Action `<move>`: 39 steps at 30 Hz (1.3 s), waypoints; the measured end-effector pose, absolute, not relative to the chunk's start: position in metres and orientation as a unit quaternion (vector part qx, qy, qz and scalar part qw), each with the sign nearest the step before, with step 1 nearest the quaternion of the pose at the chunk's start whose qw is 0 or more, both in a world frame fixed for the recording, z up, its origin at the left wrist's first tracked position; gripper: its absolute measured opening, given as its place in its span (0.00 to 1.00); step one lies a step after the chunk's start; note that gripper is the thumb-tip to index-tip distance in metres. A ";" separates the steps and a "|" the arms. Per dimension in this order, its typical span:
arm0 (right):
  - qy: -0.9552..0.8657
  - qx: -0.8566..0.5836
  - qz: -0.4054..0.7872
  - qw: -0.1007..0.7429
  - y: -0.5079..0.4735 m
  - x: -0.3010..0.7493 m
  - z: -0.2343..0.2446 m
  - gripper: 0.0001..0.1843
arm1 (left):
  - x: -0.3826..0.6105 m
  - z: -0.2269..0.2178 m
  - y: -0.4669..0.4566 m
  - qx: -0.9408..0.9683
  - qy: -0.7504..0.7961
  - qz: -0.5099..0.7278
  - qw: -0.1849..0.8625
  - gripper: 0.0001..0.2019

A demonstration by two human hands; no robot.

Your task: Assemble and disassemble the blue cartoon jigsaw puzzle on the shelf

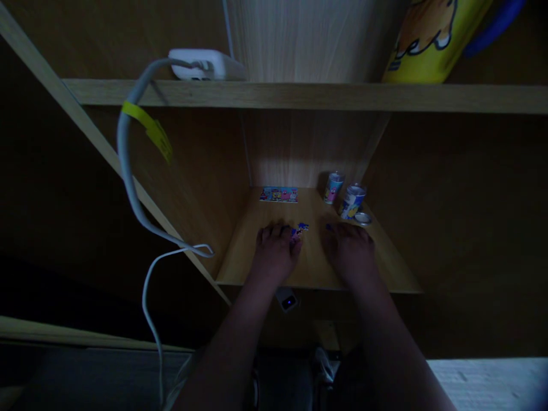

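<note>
My left hand [276, 248] lies palm down on the wooden shelf, fingers spread and flat, the thumb against a small joined cluster of jigsaw puzzle pieces [295, 233]. Just beyond the thumb, a blue part of the puzzle [303, 226] shows at the cluster's upper right. To the right, my right hand [353, 248] is closed, with a small dark blue puzzle piece [329, 226] at its thumb and index fingertips. The dim light hides the exact grip. A colourful cartoon picture strip [278, 194] lies flat near the back wall.
Two cartoon-printed cans [333, 188] [353, 201] stand at the back right, beside a round metal lid [362, 218]. Overhead, an upper shelf edge [274, 95] carries a white adapter [208, 64] and a yellow mug [432, 43]. A white cable [125, 142] hangs at left.
</note>
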State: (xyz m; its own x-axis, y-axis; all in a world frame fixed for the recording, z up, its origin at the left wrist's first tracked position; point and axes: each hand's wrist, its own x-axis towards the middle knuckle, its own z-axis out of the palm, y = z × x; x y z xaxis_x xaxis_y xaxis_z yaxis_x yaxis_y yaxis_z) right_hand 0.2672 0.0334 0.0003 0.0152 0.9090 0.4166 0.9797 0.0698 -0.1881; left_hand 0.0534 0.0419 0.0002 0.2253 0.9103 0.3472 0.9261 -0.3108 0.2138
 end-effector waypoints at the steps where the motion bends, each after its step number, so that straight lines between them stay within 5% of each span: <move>1: -0.704 -0.670 -0.078 0.221 0.036 0.263 -0.002 0.20 | 0.053 0.000 0.042 -0.782 -0.586 -0.212 0.017 0.21; 9: -0.834 -0.480 0.003 0.271 0.045 0.259 -0.012 0.11 | 0.054 0.000 0.040 -0.780 -0.581 -0.229 0.013 0.18; 15: -0.790 -0.552 -0.026 0.266 0.044 0.261 -0.014 0.16 | 0.054 -0.002 0.041 -0.790 -0.568 -0.230 0.036 0.14; 19: -0.818 -0.505 0.003 0.275 0.045 0.262 -0.013 0.11 | 0.053 0.000 0.040 -0.780 -0.580 -0.229 0.058 0.15; 39: -0.829 -0.461 0.092 0.303 0.044 0.260 -0.007 0.07 | 0.050 0.009 0.044 -0.871 -0.416 -0.254 -0.066 0.11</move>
